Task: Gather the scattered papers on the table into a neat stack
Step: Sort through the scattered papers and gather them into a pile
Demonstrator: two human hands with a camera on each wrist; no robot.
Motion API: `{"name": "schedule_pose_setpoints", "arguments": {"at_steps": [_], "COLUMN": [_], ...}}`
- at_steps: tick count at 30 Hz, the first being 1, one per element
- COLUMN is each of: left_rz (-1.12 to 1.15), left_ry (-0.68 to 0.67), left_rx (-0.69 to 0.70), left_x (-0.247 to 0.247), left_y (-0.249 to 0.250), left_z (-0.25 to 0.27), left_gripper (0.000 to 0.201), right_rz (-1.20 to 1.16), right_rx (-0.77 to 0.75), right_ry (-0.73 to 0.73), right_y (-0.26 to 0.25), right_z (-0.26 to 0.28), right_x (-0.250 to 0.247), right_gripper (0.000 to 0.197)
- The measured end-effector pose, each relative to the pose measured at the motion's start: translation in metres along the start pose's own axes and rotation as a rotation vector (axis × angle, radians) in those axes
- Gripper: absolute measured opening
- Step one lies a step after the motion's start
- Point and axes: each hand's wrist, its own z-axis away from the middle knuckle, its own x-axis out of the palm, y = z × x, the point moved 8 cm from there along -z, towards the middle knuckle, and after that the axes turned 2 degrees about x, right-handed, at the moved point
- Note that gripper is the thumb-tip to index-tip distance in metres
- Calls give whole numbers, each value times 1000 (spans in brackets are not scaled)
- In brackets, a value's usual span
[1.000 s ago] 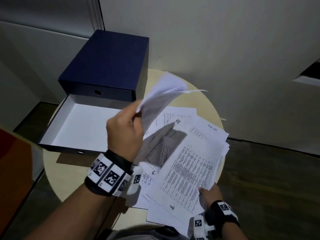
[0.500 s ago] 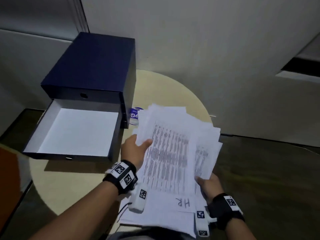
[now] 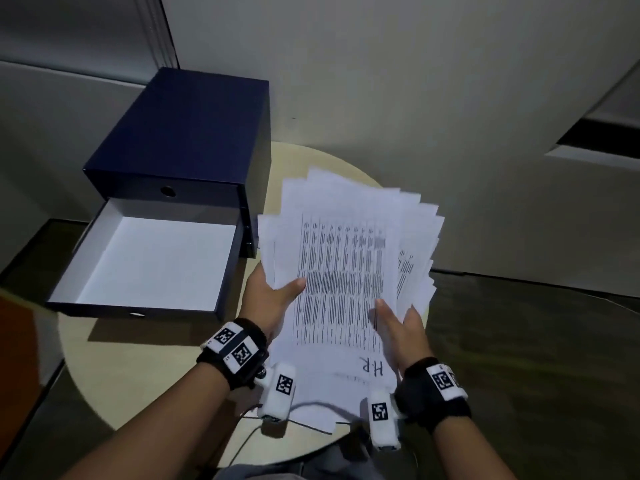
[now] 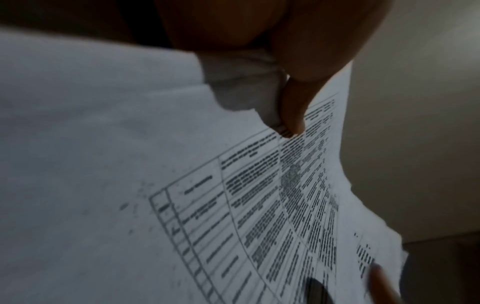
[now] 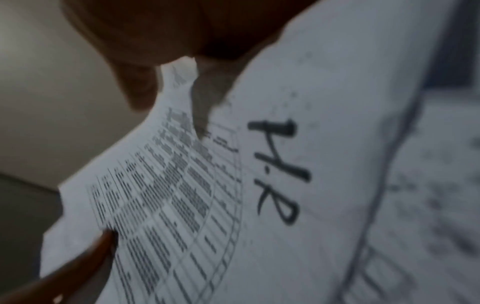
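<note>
A loose bundle of white printed papers (image 3: 346,244) is held between both hands over the round table (image 3: 145,368). The top sheet carries a table of text and a handwritten "HR" near my body. The sheets are fanned and uneven at the far and right edges. My left hand (image 3: 277,292) grips the bundle's left edge, thumb on top and fingers hidden underneath. My right hand (image 3: 398,323) grips the right edge the same way. The left wrist view shows the thumb (image 4: 293,115) pressing on the top sheet (image 4: 233,205). In the right wrist view, the "HR" sheet (image 5: 298,185) bends under the hand.
A dark blue drawer box (image 3: 187,133) stands at the table's back left, with its white-lined drawer (image 3: 152,258) pulled out next to my left hand. Walls close off the far side. Dark floor (image 3: 536,358) lies to the right of the table.
A second ago my left hand held a few raised sheets while the rest lay spread on the table. Now both hands hold all the sheets together as one bundle.
</note>
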Motion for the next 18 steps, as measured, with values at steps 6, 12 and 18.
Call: {"name": "schedule_pose_setpoints", "arguments": {"at_steps": [6,12,18], "left_rz": [-237,-581,-753], "left_ry": [30,-62,64], "left_rx": [188,-31,-13], "left_x": [-10,-29,-40], "left_y": [36,-35,-46], "left_z": [8,6,15], "left_gripper": [41,37,24], "right_rz": [329,589,409], "right_rx": [-254,-23,-67], "right_ry": [70,141,44], "right_y": [-41,12,6], "right_z": [2,-18,-18], "right_x": [14,7,12], "right_gripper": [8,37,21]}}
